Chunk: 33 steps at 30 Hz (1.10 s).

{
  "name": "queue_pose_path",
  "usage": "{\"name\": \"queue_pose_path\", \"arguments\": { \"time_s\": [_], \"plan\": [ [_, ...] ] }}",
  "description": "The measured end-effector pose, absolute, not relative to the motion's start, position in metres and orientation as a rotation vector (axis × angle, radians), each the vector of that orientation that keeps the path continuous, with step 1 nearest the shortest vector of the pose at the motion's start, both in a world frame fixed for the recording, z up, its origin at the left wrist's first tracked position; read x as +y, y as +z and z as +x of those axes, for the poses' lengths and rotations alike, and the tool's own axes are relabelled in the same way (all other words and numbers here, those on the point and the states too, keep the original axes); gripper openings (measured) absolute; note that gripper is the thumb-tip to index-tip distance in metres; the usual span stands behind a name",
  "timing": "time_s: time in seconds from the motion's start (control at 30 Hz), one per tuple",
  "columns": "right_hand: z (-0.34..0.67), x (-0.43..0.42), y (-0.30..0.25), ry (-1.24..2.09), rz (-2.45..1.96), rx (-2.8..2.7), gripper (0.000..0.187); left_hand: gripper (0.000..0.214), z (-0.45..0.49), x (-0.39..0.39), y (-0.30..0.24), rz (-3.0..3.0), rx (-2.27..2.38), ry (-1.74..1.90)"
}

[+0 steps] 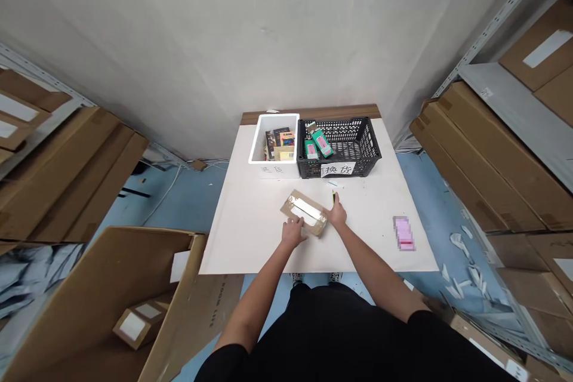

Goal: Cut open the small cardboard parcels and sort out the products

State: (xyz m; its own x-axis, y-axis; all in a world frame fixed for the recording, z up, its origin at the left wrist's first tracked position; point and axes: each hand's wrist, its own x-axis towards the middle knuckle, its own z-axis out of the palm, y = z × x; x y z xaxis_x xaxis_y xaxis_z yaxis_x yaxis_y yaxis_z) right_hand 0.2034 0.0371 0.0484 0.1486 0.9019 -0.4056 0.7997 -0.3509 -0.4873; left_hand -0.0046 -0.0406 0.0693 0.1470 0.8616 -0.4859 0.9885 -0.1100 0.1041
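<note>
On the white table lies a small cardboard parcel (297, 199), set at a slant, with a white label and shiny clear tape on top. My left hand (293, 233) grips its near left edge, fingers over the top and thumb pointing right. At the parcel's right end is my right hand (338, 212), closed around a slim yellow-and-black box cutter (333, 196) that sticks up past the fingers. Its blade is too small to make out. Just beyond that hand, a thin blue strip (332, 183) lies on the table.
A white foam box (274, 171) with several small packages and a black plastic crate (371, 158) with green-and-pink packs stand at the back. A blurred pink item (404, 233) lies on the right. A large open carton (129, 250) is at lower left; loaded shelves flank both sides.
</note>
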Motion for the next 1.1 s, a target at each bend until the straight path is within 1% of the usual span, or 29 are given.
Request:
{"name": "queue_pose_path", "arguments": {
  "time_s": [0.07, 0.13, 0.2, 0.27, 0.47, 0.63, 0.77, 0.83, 1.0, 1.1],
  "plan": [
    [0.213, 0.063, 0.059, 0.932, -2.247, -1.665, 0.089, 0.068, 0.017, -0.045, 0.067, 2.071, 1.711, -0.407],
    [0.227, 0.070, 0.065, 0.912, -2.193, -1.631, 0.075, 0.062, 0.034, -0.047, 0.062, 2.099, 1.700, -0.349],
    [0.244, 0.061, 0.067, 0.918, -2.128, -1.617, 0.068, 0.067, 0.044, -0.045, 0.053, 2.073, 1.748, -0.285],
    [0.262, 0.040, 0.065, 0.962, -2.076, -1.633, 0.064, 0.072, 0.045, -0.043, 0.043, 2.001, 1.774, -0.280],
    [0.289, -0.015, 0.061, 1.133, -1.948, -1.881, 0.051, 0.072, 0.038, -0.035, 0.024, 1.906, 1.730, -0.345],
    [0.276, -0.013, 0.073, 1.109, -2.006, -2.109, 0.048, 0.073, 0.040, -0.036, 0.024, 1.918, 1.749, -0.380],
    [0.262, -0.002, 0.090, 1.107, -2.086, -2.221, 0.049, 0.073, 0.041, -0.040, 0.025, 1.920, 1.773, -0.382],
    [0.257, 0.000, 0.098, 1.128, -2.110, -2.271, 0.053, 0.072, 0.041, -0.042, 0.023, 1.928, 1.786, -0.366],
    [0.246, -0.013, 0.109, 1.159, -2.175, -2.324, 0.070, 0.074, 0.039, -0.041, 0.021, 1.896, 1.766, -0.349],
    [0.246, -0.027, 0.106, 1.165, -2.218, -2.315, 0.071, 0.077, 0.038, -0.038, 0.021, 1.863, 1.736, -0.364]
  ]
}}
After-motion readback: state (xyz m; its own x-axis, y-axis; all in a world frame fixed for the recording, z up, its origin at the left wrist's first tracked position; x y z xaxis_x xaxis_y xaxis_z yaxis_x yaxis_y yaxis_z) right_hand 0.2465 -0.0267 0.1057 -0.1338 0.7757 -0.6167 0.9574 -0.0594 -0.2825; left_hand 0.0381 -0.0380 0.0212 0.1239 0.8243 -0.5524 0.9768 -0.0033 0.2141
